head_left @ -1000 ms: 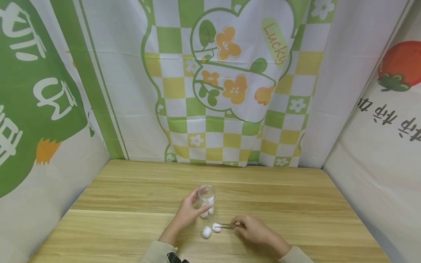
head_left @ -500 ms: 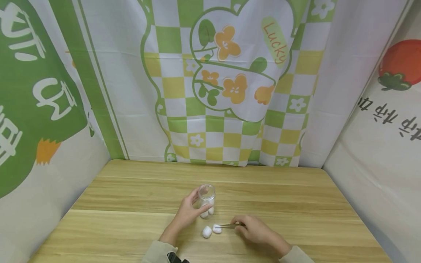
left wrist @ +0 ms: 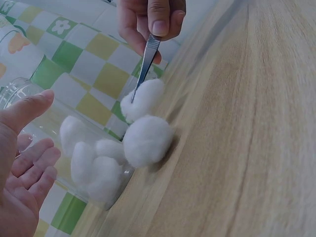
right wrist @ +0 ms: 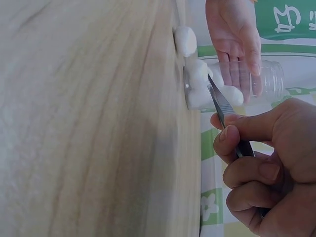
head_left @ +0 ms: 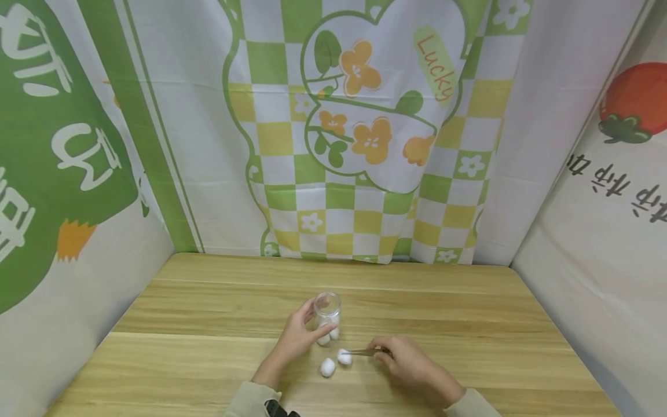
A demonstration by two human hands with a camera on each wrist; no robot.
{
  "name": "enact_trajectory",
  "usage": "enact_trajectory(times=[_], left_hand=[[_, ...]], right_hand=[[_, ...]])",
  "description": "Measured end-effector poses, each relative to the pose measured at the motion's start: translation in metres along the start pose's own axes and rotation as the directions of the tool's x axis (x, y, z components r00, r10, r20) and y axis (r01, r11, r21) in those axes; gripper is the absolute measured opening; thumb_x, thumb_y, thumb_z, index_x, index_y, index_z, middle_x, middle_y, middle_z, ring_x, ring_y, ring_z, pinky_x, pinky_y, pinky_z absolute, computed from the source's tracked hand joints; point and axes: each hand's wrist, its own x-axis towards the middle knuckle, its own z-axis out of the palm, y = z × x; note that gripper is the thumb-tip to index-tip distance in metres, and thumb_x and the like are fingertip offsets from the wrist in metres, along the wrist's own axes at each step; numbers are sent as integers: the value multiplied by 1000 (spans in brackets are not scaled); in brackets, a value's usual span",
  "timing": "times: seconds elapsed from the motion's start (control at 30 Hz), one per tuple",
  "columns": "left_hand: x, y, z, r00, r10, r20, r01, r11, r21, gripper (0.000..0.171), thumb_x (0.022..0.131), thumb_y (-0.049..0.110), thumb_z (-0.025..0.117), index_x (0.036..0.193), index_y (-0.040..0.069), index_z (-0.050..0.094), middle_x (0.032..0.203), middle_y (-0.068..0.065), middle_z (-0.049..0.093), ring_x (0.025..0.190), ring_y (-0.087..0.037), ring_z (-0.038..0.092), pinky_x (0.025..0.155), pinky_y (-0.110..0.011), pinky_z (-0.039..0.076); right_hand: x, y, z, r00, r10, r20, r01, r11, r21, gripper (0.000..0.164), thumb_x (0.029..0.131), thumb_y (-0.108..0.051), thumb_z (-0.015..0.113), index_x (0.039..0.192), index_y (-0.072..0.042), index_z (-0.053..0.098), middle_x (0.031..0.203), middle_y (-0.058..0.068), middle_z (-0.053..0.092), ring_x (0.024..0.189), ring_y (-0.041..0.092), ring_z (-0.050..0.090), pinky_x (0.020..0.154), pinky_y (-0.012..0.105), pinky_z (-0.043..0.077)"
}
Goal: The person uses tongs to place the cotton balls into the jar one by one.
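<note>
My left hand (head_left: 298, 337) holds a clear, open-topped glass or plastic jar (head_left: 327, 305) upright on the table, thumb on the near side and fingers behind. Several white cotton balls (left wrist: 101, 170) lie at the jar's bottom. With thumb and fingers my right hand (head_left: 410, 364) pinches metal tweezers (right wrist: 220, 102). Their tips grip one cotton ball (left wrist: 143, 100), raised a little over the table just right of the jar. Another cotton ball (head_left: 327, 367) rests on the wood in front of the jar.
The wooden table (head_left: 443, 301) reaches back to a green and white checked curtain (head_left: 312, 200). Printed cloth walls (head_left: 599, 231) stand on both sides. A dark watch or strap (head_left: 276, 409) sits on the left wrist.
The right hand and tweezers have risen slightly, lifting the gripped cotton ball up and away from the one on the table. The left hand and jar have stayed put.
</note>
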Motion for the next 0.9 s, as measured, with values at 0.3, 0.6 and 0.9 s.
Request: enact_trajectory(times=[0.3, 0.6, 0.9], left_hand=[[0, 0, 0, 1000, -2, 1, 2, 1000, -8, 71, 82, 25, 76, 142, 6, 43, 142, -19, 53, 134, -41, 48, 116, -56, 37], [0, 0, 0, 1000, -5, 1, 5, 1000, -8, 71, 82, 25, 76, 142, 6, 43, 142, -18, 54, 134, -40, 48, 116, -55, 38], [-1, 0, 0, 1000, 7, 0, -7, 1000, -21, 69, 82, 23, 76, 141, 8, 45, 140, -16, 56, 134, -38, 49, 116, -54, 38]], right_hand=[[1, 0, -3, 1000, -14, -9, 14, 1000, -3, 21, 94, -12, 58, 112, -7, 67, 84, 5, 69, 59, -7, 43, 53, 12, 43], [-2, -2, -8, 1000, -17, 0, 17, 999, 31, 23, 95, -14, 57, 115, -7, 66, 81, 4, 67, 58, -6, 43, 52, 13, 45], [-1, -3, -15, 997, -69, -39, 71, 996, 46, 22, 96, -10, 55, 114, -4, 66, 77, 10, 67, 57, -8, 42, 53, 11, 46]])
